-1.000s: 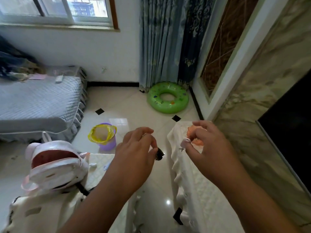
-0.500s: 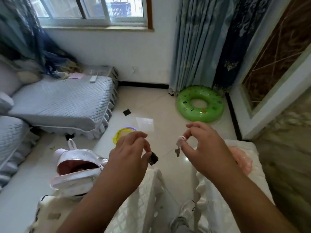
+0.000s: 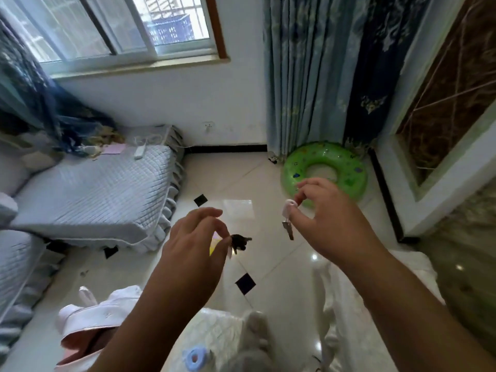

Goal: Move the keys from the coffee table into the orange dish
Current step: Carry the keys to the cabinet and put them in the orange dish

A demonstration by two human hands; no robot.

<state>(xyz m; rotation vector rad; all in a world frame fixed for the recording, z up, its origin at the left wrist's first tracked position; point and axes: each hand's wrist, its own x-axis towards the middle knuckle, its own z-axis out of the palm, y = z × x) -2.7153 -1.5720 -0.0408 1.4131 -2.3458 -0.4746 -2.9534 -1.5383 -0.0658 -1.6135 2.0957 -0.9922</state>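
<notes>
Left hand (image 3: 196, 245) pinches dark key fob (image 3: 239, 241) mid-air above floor; right hand (image 3: 330, 221) pinches pink-capped silver key (image 3: 287, 227), blade hanging down. Orange dish out of view; likely right, beyond white-covered table (image 3: 357, 304), nearer right hand.

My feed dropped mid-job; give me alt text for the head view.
Each raised hand pinches a key above the tiled floor: left hand a dark key, right hand a pink-capped key. No orange dish is visible.
</notes>
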